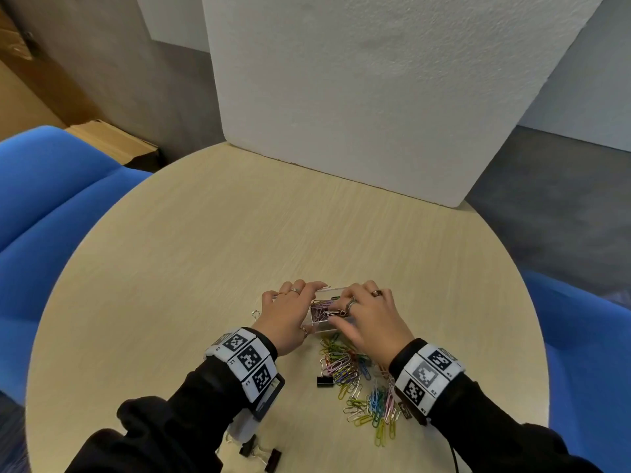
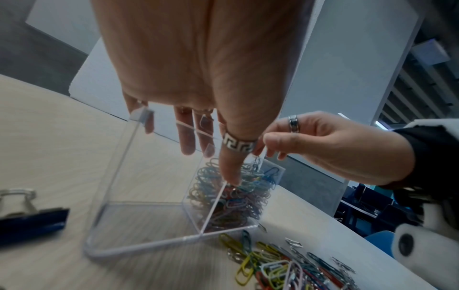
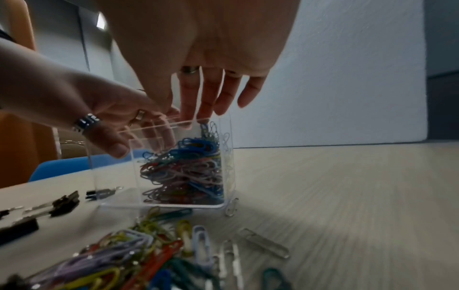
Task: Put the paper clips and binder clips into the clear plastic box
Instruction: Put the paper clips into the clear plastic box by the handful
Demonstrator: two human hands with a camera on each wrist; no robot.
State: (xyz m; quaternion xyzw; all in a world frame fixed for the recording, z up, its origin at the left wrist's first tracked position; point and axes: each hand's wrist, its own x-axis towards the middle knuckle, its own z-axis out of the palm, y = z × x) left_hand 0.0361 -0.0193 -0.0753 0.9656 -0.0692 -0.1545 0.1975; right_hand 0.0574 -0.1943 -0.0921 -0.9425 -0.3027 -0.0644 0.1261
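A round counter (image 1: 205, 254) with a pale wood-grain top fills the lower middle of the head view. A white foam board (image 1: 375, 97) stands on its far edge, at the upper middle of the frame. Near the lower centre sits a clear plastic box (image 1: 322, 310), partly filled with coloured paper clips in its right compartment. Just below and right of the box lies a loose heap of coloured paper clips (image 1: 362, 387), with a black binder clip (image 1: 324, 380) at the heap's left edge. More binder clips (image 1: 266, 455) lie at the bottom edge, and one silver wire handle (image 1: 255, 314) shows left of the box.
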